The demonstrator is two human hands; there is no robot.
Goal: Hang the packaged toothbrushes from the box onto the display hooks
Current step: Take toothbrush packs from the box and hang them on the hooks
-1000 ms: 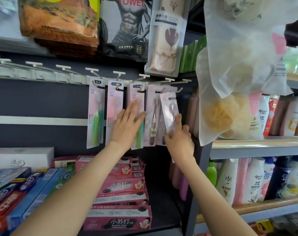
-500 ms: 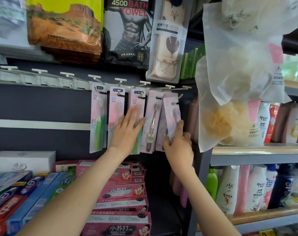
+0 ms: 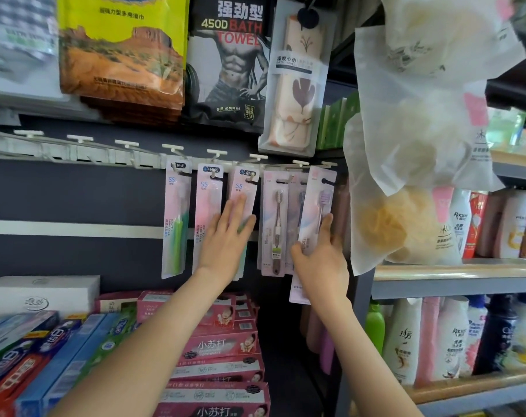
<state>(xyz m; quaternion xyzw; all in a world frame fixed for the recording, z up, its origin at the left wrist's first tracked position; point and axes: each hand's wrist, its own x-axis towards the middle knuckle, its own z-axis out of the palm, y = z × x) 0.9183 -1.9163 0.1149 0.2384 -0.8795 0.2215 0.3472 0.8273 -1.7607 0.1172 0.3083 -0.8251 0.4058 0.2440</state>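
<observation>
Toothbrush pack (image 3: pixel 318 203) pinched low between thumb and fingers of my right hand (image 3: pixel 323 261), its top slot up by the rightmost display hook (image 3: pixel 328 164), whether threaded on I cannot tell, my left hand (image 3: pixel 225 239) flat, fingers straight, pressing the neighbouring hanging packs (image 3: pixel 209 194).

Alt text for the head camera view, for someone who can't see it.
The right hand grips a pink toothbrush pack up at the display hooks, while the left hand lies flat on packs already hanging. Toothpaste boxes are stacked below.
</observation>
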